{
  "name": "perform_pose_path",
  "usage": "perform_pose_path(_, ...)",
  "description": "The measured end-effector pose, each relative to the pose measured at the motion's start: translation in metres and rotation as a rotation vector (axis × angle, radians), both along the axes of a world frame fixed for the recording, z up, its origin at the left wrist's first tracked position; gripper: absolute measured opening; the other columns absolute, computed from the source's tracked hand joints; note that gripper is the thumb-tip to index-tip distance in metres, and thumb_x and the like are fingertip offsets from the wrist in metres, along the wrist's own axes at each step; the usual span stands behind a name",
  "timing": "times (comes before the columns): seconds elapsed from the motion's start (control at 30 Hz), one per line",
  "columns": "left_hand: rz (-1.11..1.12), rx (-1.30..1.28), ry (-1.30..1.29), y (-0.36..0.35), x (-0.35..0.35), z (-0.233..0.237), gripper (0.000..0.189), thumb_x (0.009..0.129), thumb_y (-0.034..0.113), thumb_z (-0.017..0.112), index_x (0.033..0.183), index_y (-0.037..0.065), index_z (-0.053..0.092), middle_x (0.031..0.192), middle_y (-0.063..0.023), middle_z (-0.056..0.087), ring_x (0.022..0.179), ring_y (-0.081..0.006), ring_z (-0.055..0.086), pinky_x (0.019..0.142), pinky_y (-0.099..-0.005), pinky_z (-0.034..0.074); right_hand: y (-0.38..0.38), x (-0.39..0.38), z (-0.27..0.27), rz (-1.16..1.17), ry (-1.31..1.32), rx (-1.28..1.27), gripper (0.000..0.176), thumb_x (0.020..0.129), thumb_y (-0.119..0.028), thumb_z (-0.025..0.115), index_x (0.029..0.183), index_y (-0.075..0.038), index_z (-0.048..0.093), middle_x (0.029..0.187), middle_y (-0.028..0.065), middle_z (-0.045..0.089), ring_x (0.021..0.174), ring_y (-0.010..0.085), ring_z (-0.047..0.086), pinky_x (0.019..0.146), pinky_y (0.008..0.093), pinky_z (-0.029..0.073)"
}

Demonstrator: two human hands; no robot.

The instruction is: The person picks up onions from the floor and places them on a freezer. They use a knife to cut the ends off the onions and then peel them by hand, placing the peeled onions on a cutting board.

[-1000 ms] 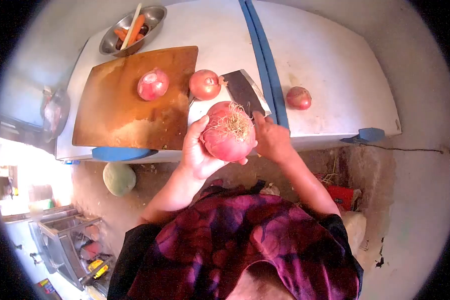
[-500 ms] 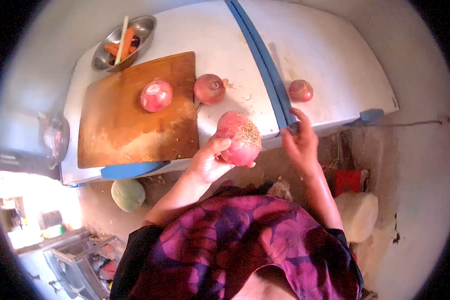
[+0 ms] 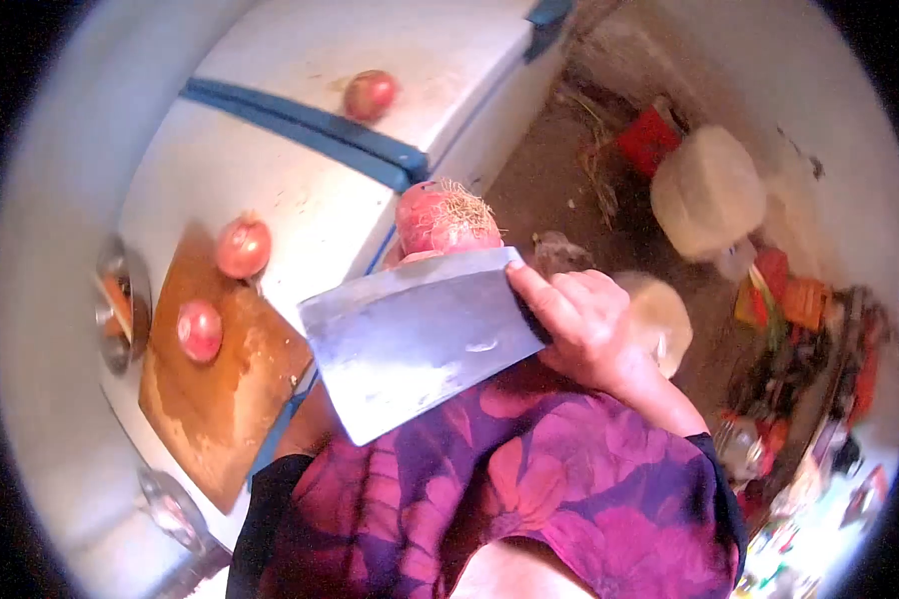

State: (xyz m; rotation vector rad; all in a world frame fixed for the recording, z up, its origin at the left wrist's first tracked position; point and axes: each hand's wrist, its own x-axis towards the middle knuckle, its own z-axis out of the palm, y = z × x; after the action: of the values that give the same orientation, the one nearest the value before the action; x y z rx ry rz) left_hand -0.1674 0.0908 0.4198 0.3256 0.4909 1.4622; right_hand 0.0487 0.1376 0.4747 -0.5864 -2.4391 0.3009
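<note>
My right hand (image 3: pixel 581 327) is closed round the handle end of a broad cleaver (image 3: pixel 425 334), whose blade lies across the view in front of my chest. Behind the blade's upper edge, a large red onion (image 3: pixel 440 218) with dry roots is held in my left hand (image 3: pixel 410 258), which the blade mostly hides. On the wooden board (image 3: pixel 235 384) sits one red onion (image 3: pixel 200 331), and another (image 3: pixel 243 247) rests at the board's far edge. A smaller onion (image 3: pixel 371 95) lies on the white surface (image 3: pixel 300 215) beyond the blue strip (image 3: pixel 305 137).
A metal bowl (image 3: pixel 137 344) with carrots stands at the left, and another dish (image 3: pixel 173 509) is at lower left. Pale containers (image 3: pixel 709 190) and a red object (image 3: pixel 649 138) are on the floor at right. Cluttered items (image 3: pixel 789 399) lie further right.
The view has swung to the right. My right hand, open and without a tool before, now holds the cleaver close to the large onion. My left hand still holds that onion.
</note>
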Motion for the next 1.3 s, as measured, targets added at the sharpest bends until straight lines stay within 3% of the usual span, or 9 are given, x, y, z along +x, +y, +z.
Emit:
perform_pose_path(0.13, -0.102, -0.025, 0.042, 0.012, 0.033, -0.002, 0.068, 0.074, 0.032, 0.074, 0.130, 0.013, 0.041, 0.124, -0.0101, 0.051, 0.114, -0.0269, 0.051, 0.094, -0.0487, 0.046, -0.008, 0.028, -0.009, -0.114, 0.065, 0.077, 0.045, 0.062, -0.013, 0.058, 0.106, -0.006, 0.062, 0.058, 0.0007, 0.044, 0.050, 0.0161, 0.051, 0.045, 0.0312, 0.040)
perform_pose_path(0.4, -0.230, -0.097, 0.110, 0.023, 0.105, -0.010, 0.068, 0.073, 0.037, 0.074, 0.128, 0.012, 0.043, 0.123, -0.0108, 0.053, 0.114, -0.0263, 0.052, 0.093, -0.0485, 0.046, -0.016, 0.104, -0.027, -0.283, 0.062, 0.094, 0.054, 0.060, -0.013, 0.067, 0.112, -0.004, 0.060, 0.059, 0.0040, 0.042, 0.050, 0.0209, 0.048, 0.046, 0.0351, 0.037)
perform_pose_path(0.6, -0.270, -0.172, 0.148, 0.024, 0.139, -0.017, 0.069, 0.072, 0.042, 0.074, 0.127, 0.011, 0.045, 0.122, -0.0114, 0.054, 0.113, -0.0259, 0.052, 0.093, -0.0483, 0.046, -0.015, 0.138, -0.030, -0.314, 0.044, 0.070, 0.039, 0.069, -0.014, 0.058, 0.107, -0.007, 0.060, 0.060, 0.0020, 0.046, 0.050, 0.0184, 0.052, 0.046, 0.0328, 0.041)
perform_pose_path(0.93, -0.168, -0.484, 0.350, 0.030, 0.177, -0.062, 0.071, 0.071, 0.049, 0.074, 0.124, 0.009, 0.049, 0.120, -0.0123, 0.055, 0.112, -0.0252, 0.053, 0.092, -0.0480, 0.046, -0.016, 0.185, -0.106, -0.404, 0.040, -0.157, 0.046, 0.070, -0.015, 0.063, 0.115, -0.011, 0.057, 0.067, 0.0057, 0.051, 0.059, 0.0239, 0.057, 0.053, 0.0353, 0.047)
perform_pose_path(1.0, -0.264, -0.456, 0.245, 0.030, 0.187, -0.052, 0.071, 0.071, 0.050, 0.074, 0.124, 0.009, 0.049, 0.120, -0.0125, 0.056, 0.112, -0.0250, 0.053, 0.092, -0.0480, 0.046, -0.019, 0.191, -0.122, -0.428, 0.010, -0.205, 0.048, 0.069, -0.013, 0.062, 0.117, -0.011, 0.056, 0.071, 0.0066, 0.055, 0.063, 0.0257, 0.060, 0.055, 0.0352, 0.049)
perform_pose_path(1.03, -0.387, -0.356, 0.057, 0.028, 0.191, -0.036, 0.066, 0.075, 0.017, 0.072, 0.131, 0.014, 0.038, 0.122, -0.0078, 0.051, 0.109, -0.0235, 0.055, 0.094, -0.0396, 0.048, -0.018, 0.197, -0.146, -0.464, 0.072, -0.250, 0.048, 0.069, -0.011, 0.062, 0.117, -0.011, 0.056, 0.076, 0.0071, 0.059, 0.067, 0.0268, 0.061, 0.058, 0.0356, 0.050)
perform_pose_path(1.07, -0.419, -0.336, 0.135, 0.026, 0.195, -0.028, 0.068, 0.074, 0.015, 0.070, 0.133, 0.013, 0.037, 0.121, -0.0080, 0.051, 0.109, -0.0226, 0.054, 0.093, -0.0384, 0.048, -0.019, 0.205, -0.173, -0.501, 0.135, -0.295, 0.049, 0.068, -0.010, 0.061, 0.117, -0.011, 0.056, 0.082, 0.0076, 0.062, 0.071, 0.0280, 0.063, 0.060, 0.0360, 0.051)
perform_pose_path(1.13, -0.480, -0.291, 0.291, 0.025, 0.201, -0.020, 0.072, 0.070, 0.011, 0.067, 0.135, 0.011, 0.035, 0.118, -0.0085, 0.052, 0.108, -0.0209, 0.053, 0.091, -0.0358, 0.048, -0.026, 0.224, -0.195, -0.701, -0.038, -0.540, 0.043, 0.071, -0.010, 0.059, 0.114, -0.014, 0.058, 0.089, 0.0125, 0.065, 0.078, 0.0318, 0.064, 0.064, 0.0411, 0.052)
perform_pose_path(1.3, -0.425, -0.313, 0.340, 0.033, 0.200, -0.026, 0.078, 0.067, 0.014, 0.072, 0.135, 0.008, 0.034, 0.113, -0.0077, 0.052, 0.102, -0.0216, 0.054, 0.086, -0.0377, 0.050, -0.026, 0.224, -0.193, -0.620, -0.190, -0.659, 0.036, 0.076, -0.011, 0.058, 0.112, -0.015, 0.058, 0.088, 0.0150, 0.065, 0.078, 0.0345, 0.063, 0.065, 0.0434, 0.052)
